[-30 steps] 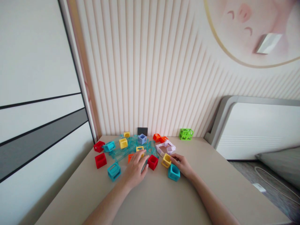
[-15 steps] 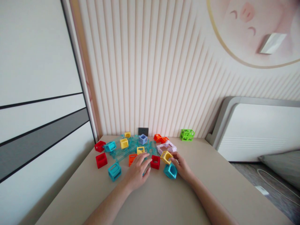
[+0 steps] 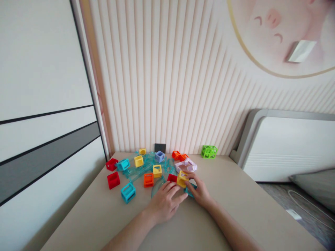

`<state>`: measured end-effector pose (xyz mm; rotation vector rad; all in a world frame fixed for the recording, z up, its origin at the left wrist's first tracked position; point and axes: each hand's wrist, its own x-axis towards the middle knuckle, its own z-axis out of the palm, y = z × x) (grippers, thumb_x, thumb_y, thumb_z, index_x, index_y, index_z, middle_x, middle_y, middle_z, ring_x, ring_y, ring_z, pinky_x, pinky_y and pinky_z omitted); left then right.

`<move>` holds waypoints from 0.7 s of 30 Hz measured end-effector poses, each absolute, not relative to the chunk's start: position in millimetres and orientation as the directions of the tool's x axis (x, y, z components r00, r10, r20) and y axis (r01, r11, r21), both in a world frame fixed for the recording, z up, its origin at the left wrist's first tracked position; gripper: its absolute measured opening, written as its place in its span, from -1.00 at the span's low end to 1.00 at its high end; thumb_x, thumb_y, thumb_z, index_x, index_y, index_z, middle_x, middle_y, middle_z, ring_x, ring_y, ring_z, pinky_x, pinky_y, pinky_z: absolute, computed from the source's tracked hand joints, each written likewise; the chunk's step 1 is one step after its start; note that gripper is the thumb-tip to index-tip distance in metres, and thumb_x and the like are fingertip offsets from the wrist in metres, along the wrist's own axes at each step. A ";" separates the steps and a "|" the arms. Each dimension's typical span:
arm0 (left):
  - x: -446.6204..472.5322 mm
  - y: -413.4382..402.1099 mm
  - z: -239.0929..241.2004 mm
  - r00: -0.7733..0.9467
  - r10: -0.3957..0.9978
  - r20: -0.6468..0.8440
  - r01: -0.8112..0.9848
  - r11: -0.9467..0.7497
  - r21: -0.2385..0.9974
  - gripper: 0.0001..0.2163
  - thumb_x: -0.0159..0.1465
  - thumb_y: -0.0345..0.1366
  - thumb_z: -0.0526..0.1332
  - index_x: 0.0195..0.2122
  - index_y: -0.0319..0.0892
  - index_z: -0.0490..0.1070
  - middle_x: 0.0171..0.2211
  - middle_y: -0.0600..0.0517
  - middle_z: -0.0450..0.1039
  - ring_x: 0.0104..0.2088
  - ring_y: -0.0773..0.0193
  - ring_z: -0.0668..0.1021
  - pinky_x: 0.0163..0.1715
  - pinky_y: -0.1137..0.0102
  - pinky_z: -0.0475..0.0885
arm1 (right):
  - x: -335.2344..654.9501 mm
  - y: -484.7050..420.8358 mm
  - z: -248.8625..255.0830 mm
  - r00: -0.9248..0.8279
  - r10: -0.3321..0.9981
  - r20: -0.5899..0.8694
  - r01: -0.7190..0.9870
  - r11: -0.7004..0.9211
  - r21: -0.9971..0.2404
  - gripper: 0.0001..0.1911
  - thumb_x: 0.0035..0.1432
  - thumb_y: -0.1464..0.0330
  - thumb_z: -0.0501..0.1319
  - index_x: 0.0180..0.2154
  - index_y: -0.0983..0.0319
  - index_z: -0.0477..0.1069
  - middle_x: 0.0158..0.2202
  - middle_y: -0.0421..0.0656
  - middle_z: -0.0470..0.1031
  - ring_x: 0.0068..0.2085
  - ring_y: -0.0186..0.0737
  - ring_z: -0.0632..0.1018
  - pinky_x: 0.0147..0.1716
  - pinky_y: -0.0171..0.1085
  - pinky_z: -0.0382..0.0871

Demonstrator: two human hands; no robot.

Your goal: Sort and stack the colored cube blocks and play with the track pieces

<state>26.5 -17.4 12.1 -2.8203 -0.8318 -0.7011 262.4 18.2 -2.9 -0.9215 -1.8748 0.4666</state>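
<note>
My right hand (image 3: 200, 192) pinches a yellow cube frame (image 3: 181, 179) just above the table. Below its fingers, a teal cube frame (image 3: 191, 190) is mostly covered. My left hand (image 3: 165, 203) is close by, palm down and fingers apart, its fingertips at a red cube frame (image 3: 172, 177). That red cube sits against or right beside the held yellow one; whether the left fingers press on it I cannot tell. A clear curved piece (image 3: 155, 190) shows behind the left hand. To the left are an orange cube (image 3: 148, 180) and another yellow cube (image 3: 157, 171).
Transparent teal track pieces (image 3: 141, 170) lie toward the wall among red, teal, yellow and blue cubes. A teal cube (image 3: 128, 192) is at front left. A lilac frame (image 3: 186, 165), orange cubes (image 3: 179, 156) and a green block (image 3: 209, 151) are farther back. A white cabinet borders the left.
My right hand has carried the yellow cube left, up to the red cube. My left hand has moved right to the red cube, uncovering the orange and yellow cubes.
</note>
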 end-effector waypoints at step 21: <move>35.6 -17.3 -0.5 0.735 0.468 0.492 0.592 -0.796 -0.128 -0.70 0.37 -0.33 0.16 0.10 0.06 0.40 -0.10 0.00 0.38 0.00 0.13 0.41 0.16 0.17 0.27 | 254.1 11.2 1.0 -0.248 0.745 0.619 0.396 0.661 -0.637 -0.80 0.32 0.31 0.17 -0.03 0.11 0.42 0.05 -0.05 0.54 -0.04 -0.10 0.57 -0.07 -0.19 0.45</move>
